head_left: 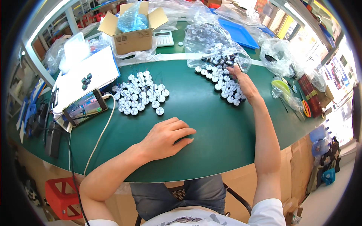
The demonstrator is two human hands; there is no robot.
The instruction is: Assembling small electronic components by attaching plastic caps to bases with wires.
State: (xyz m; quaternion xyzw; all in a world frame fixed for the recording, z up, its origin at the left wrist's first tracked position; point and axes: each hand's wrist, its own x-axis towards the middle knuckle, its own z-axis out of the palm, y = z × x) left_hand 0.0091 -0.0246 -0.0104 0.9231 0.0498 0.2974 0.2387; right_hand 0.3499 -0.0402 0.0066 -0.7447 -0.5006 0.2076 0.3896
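Note:
My left hand (167, 138) lies palm down on the green tabletop, its fingers loosely bent and the thumb apart, holding nothing visible. My right hand (244, 83) reaches to the right-hand pile of small round white-topped parts with dark sides (226, 86). Its thumb and a finger show apart at the pile's edge; the other fingers are largely hidden, and no held part shows. Just beyond it, a clear plastic bag (211, 37) full of similar parts lies with its mouth toward the pile. Another group of these parts (141, 92), with thin wires, stands left of centre.
A phone (86, 107) with a white cable leans at the left, beside a white board (90, 69) bearing several small dark pieces. Farther back are an open cardboard box (134, 41), a calculator (163, 38) and a blue tray (239, 34). Tools and a yellow-green bowl (281, 88) lie right.

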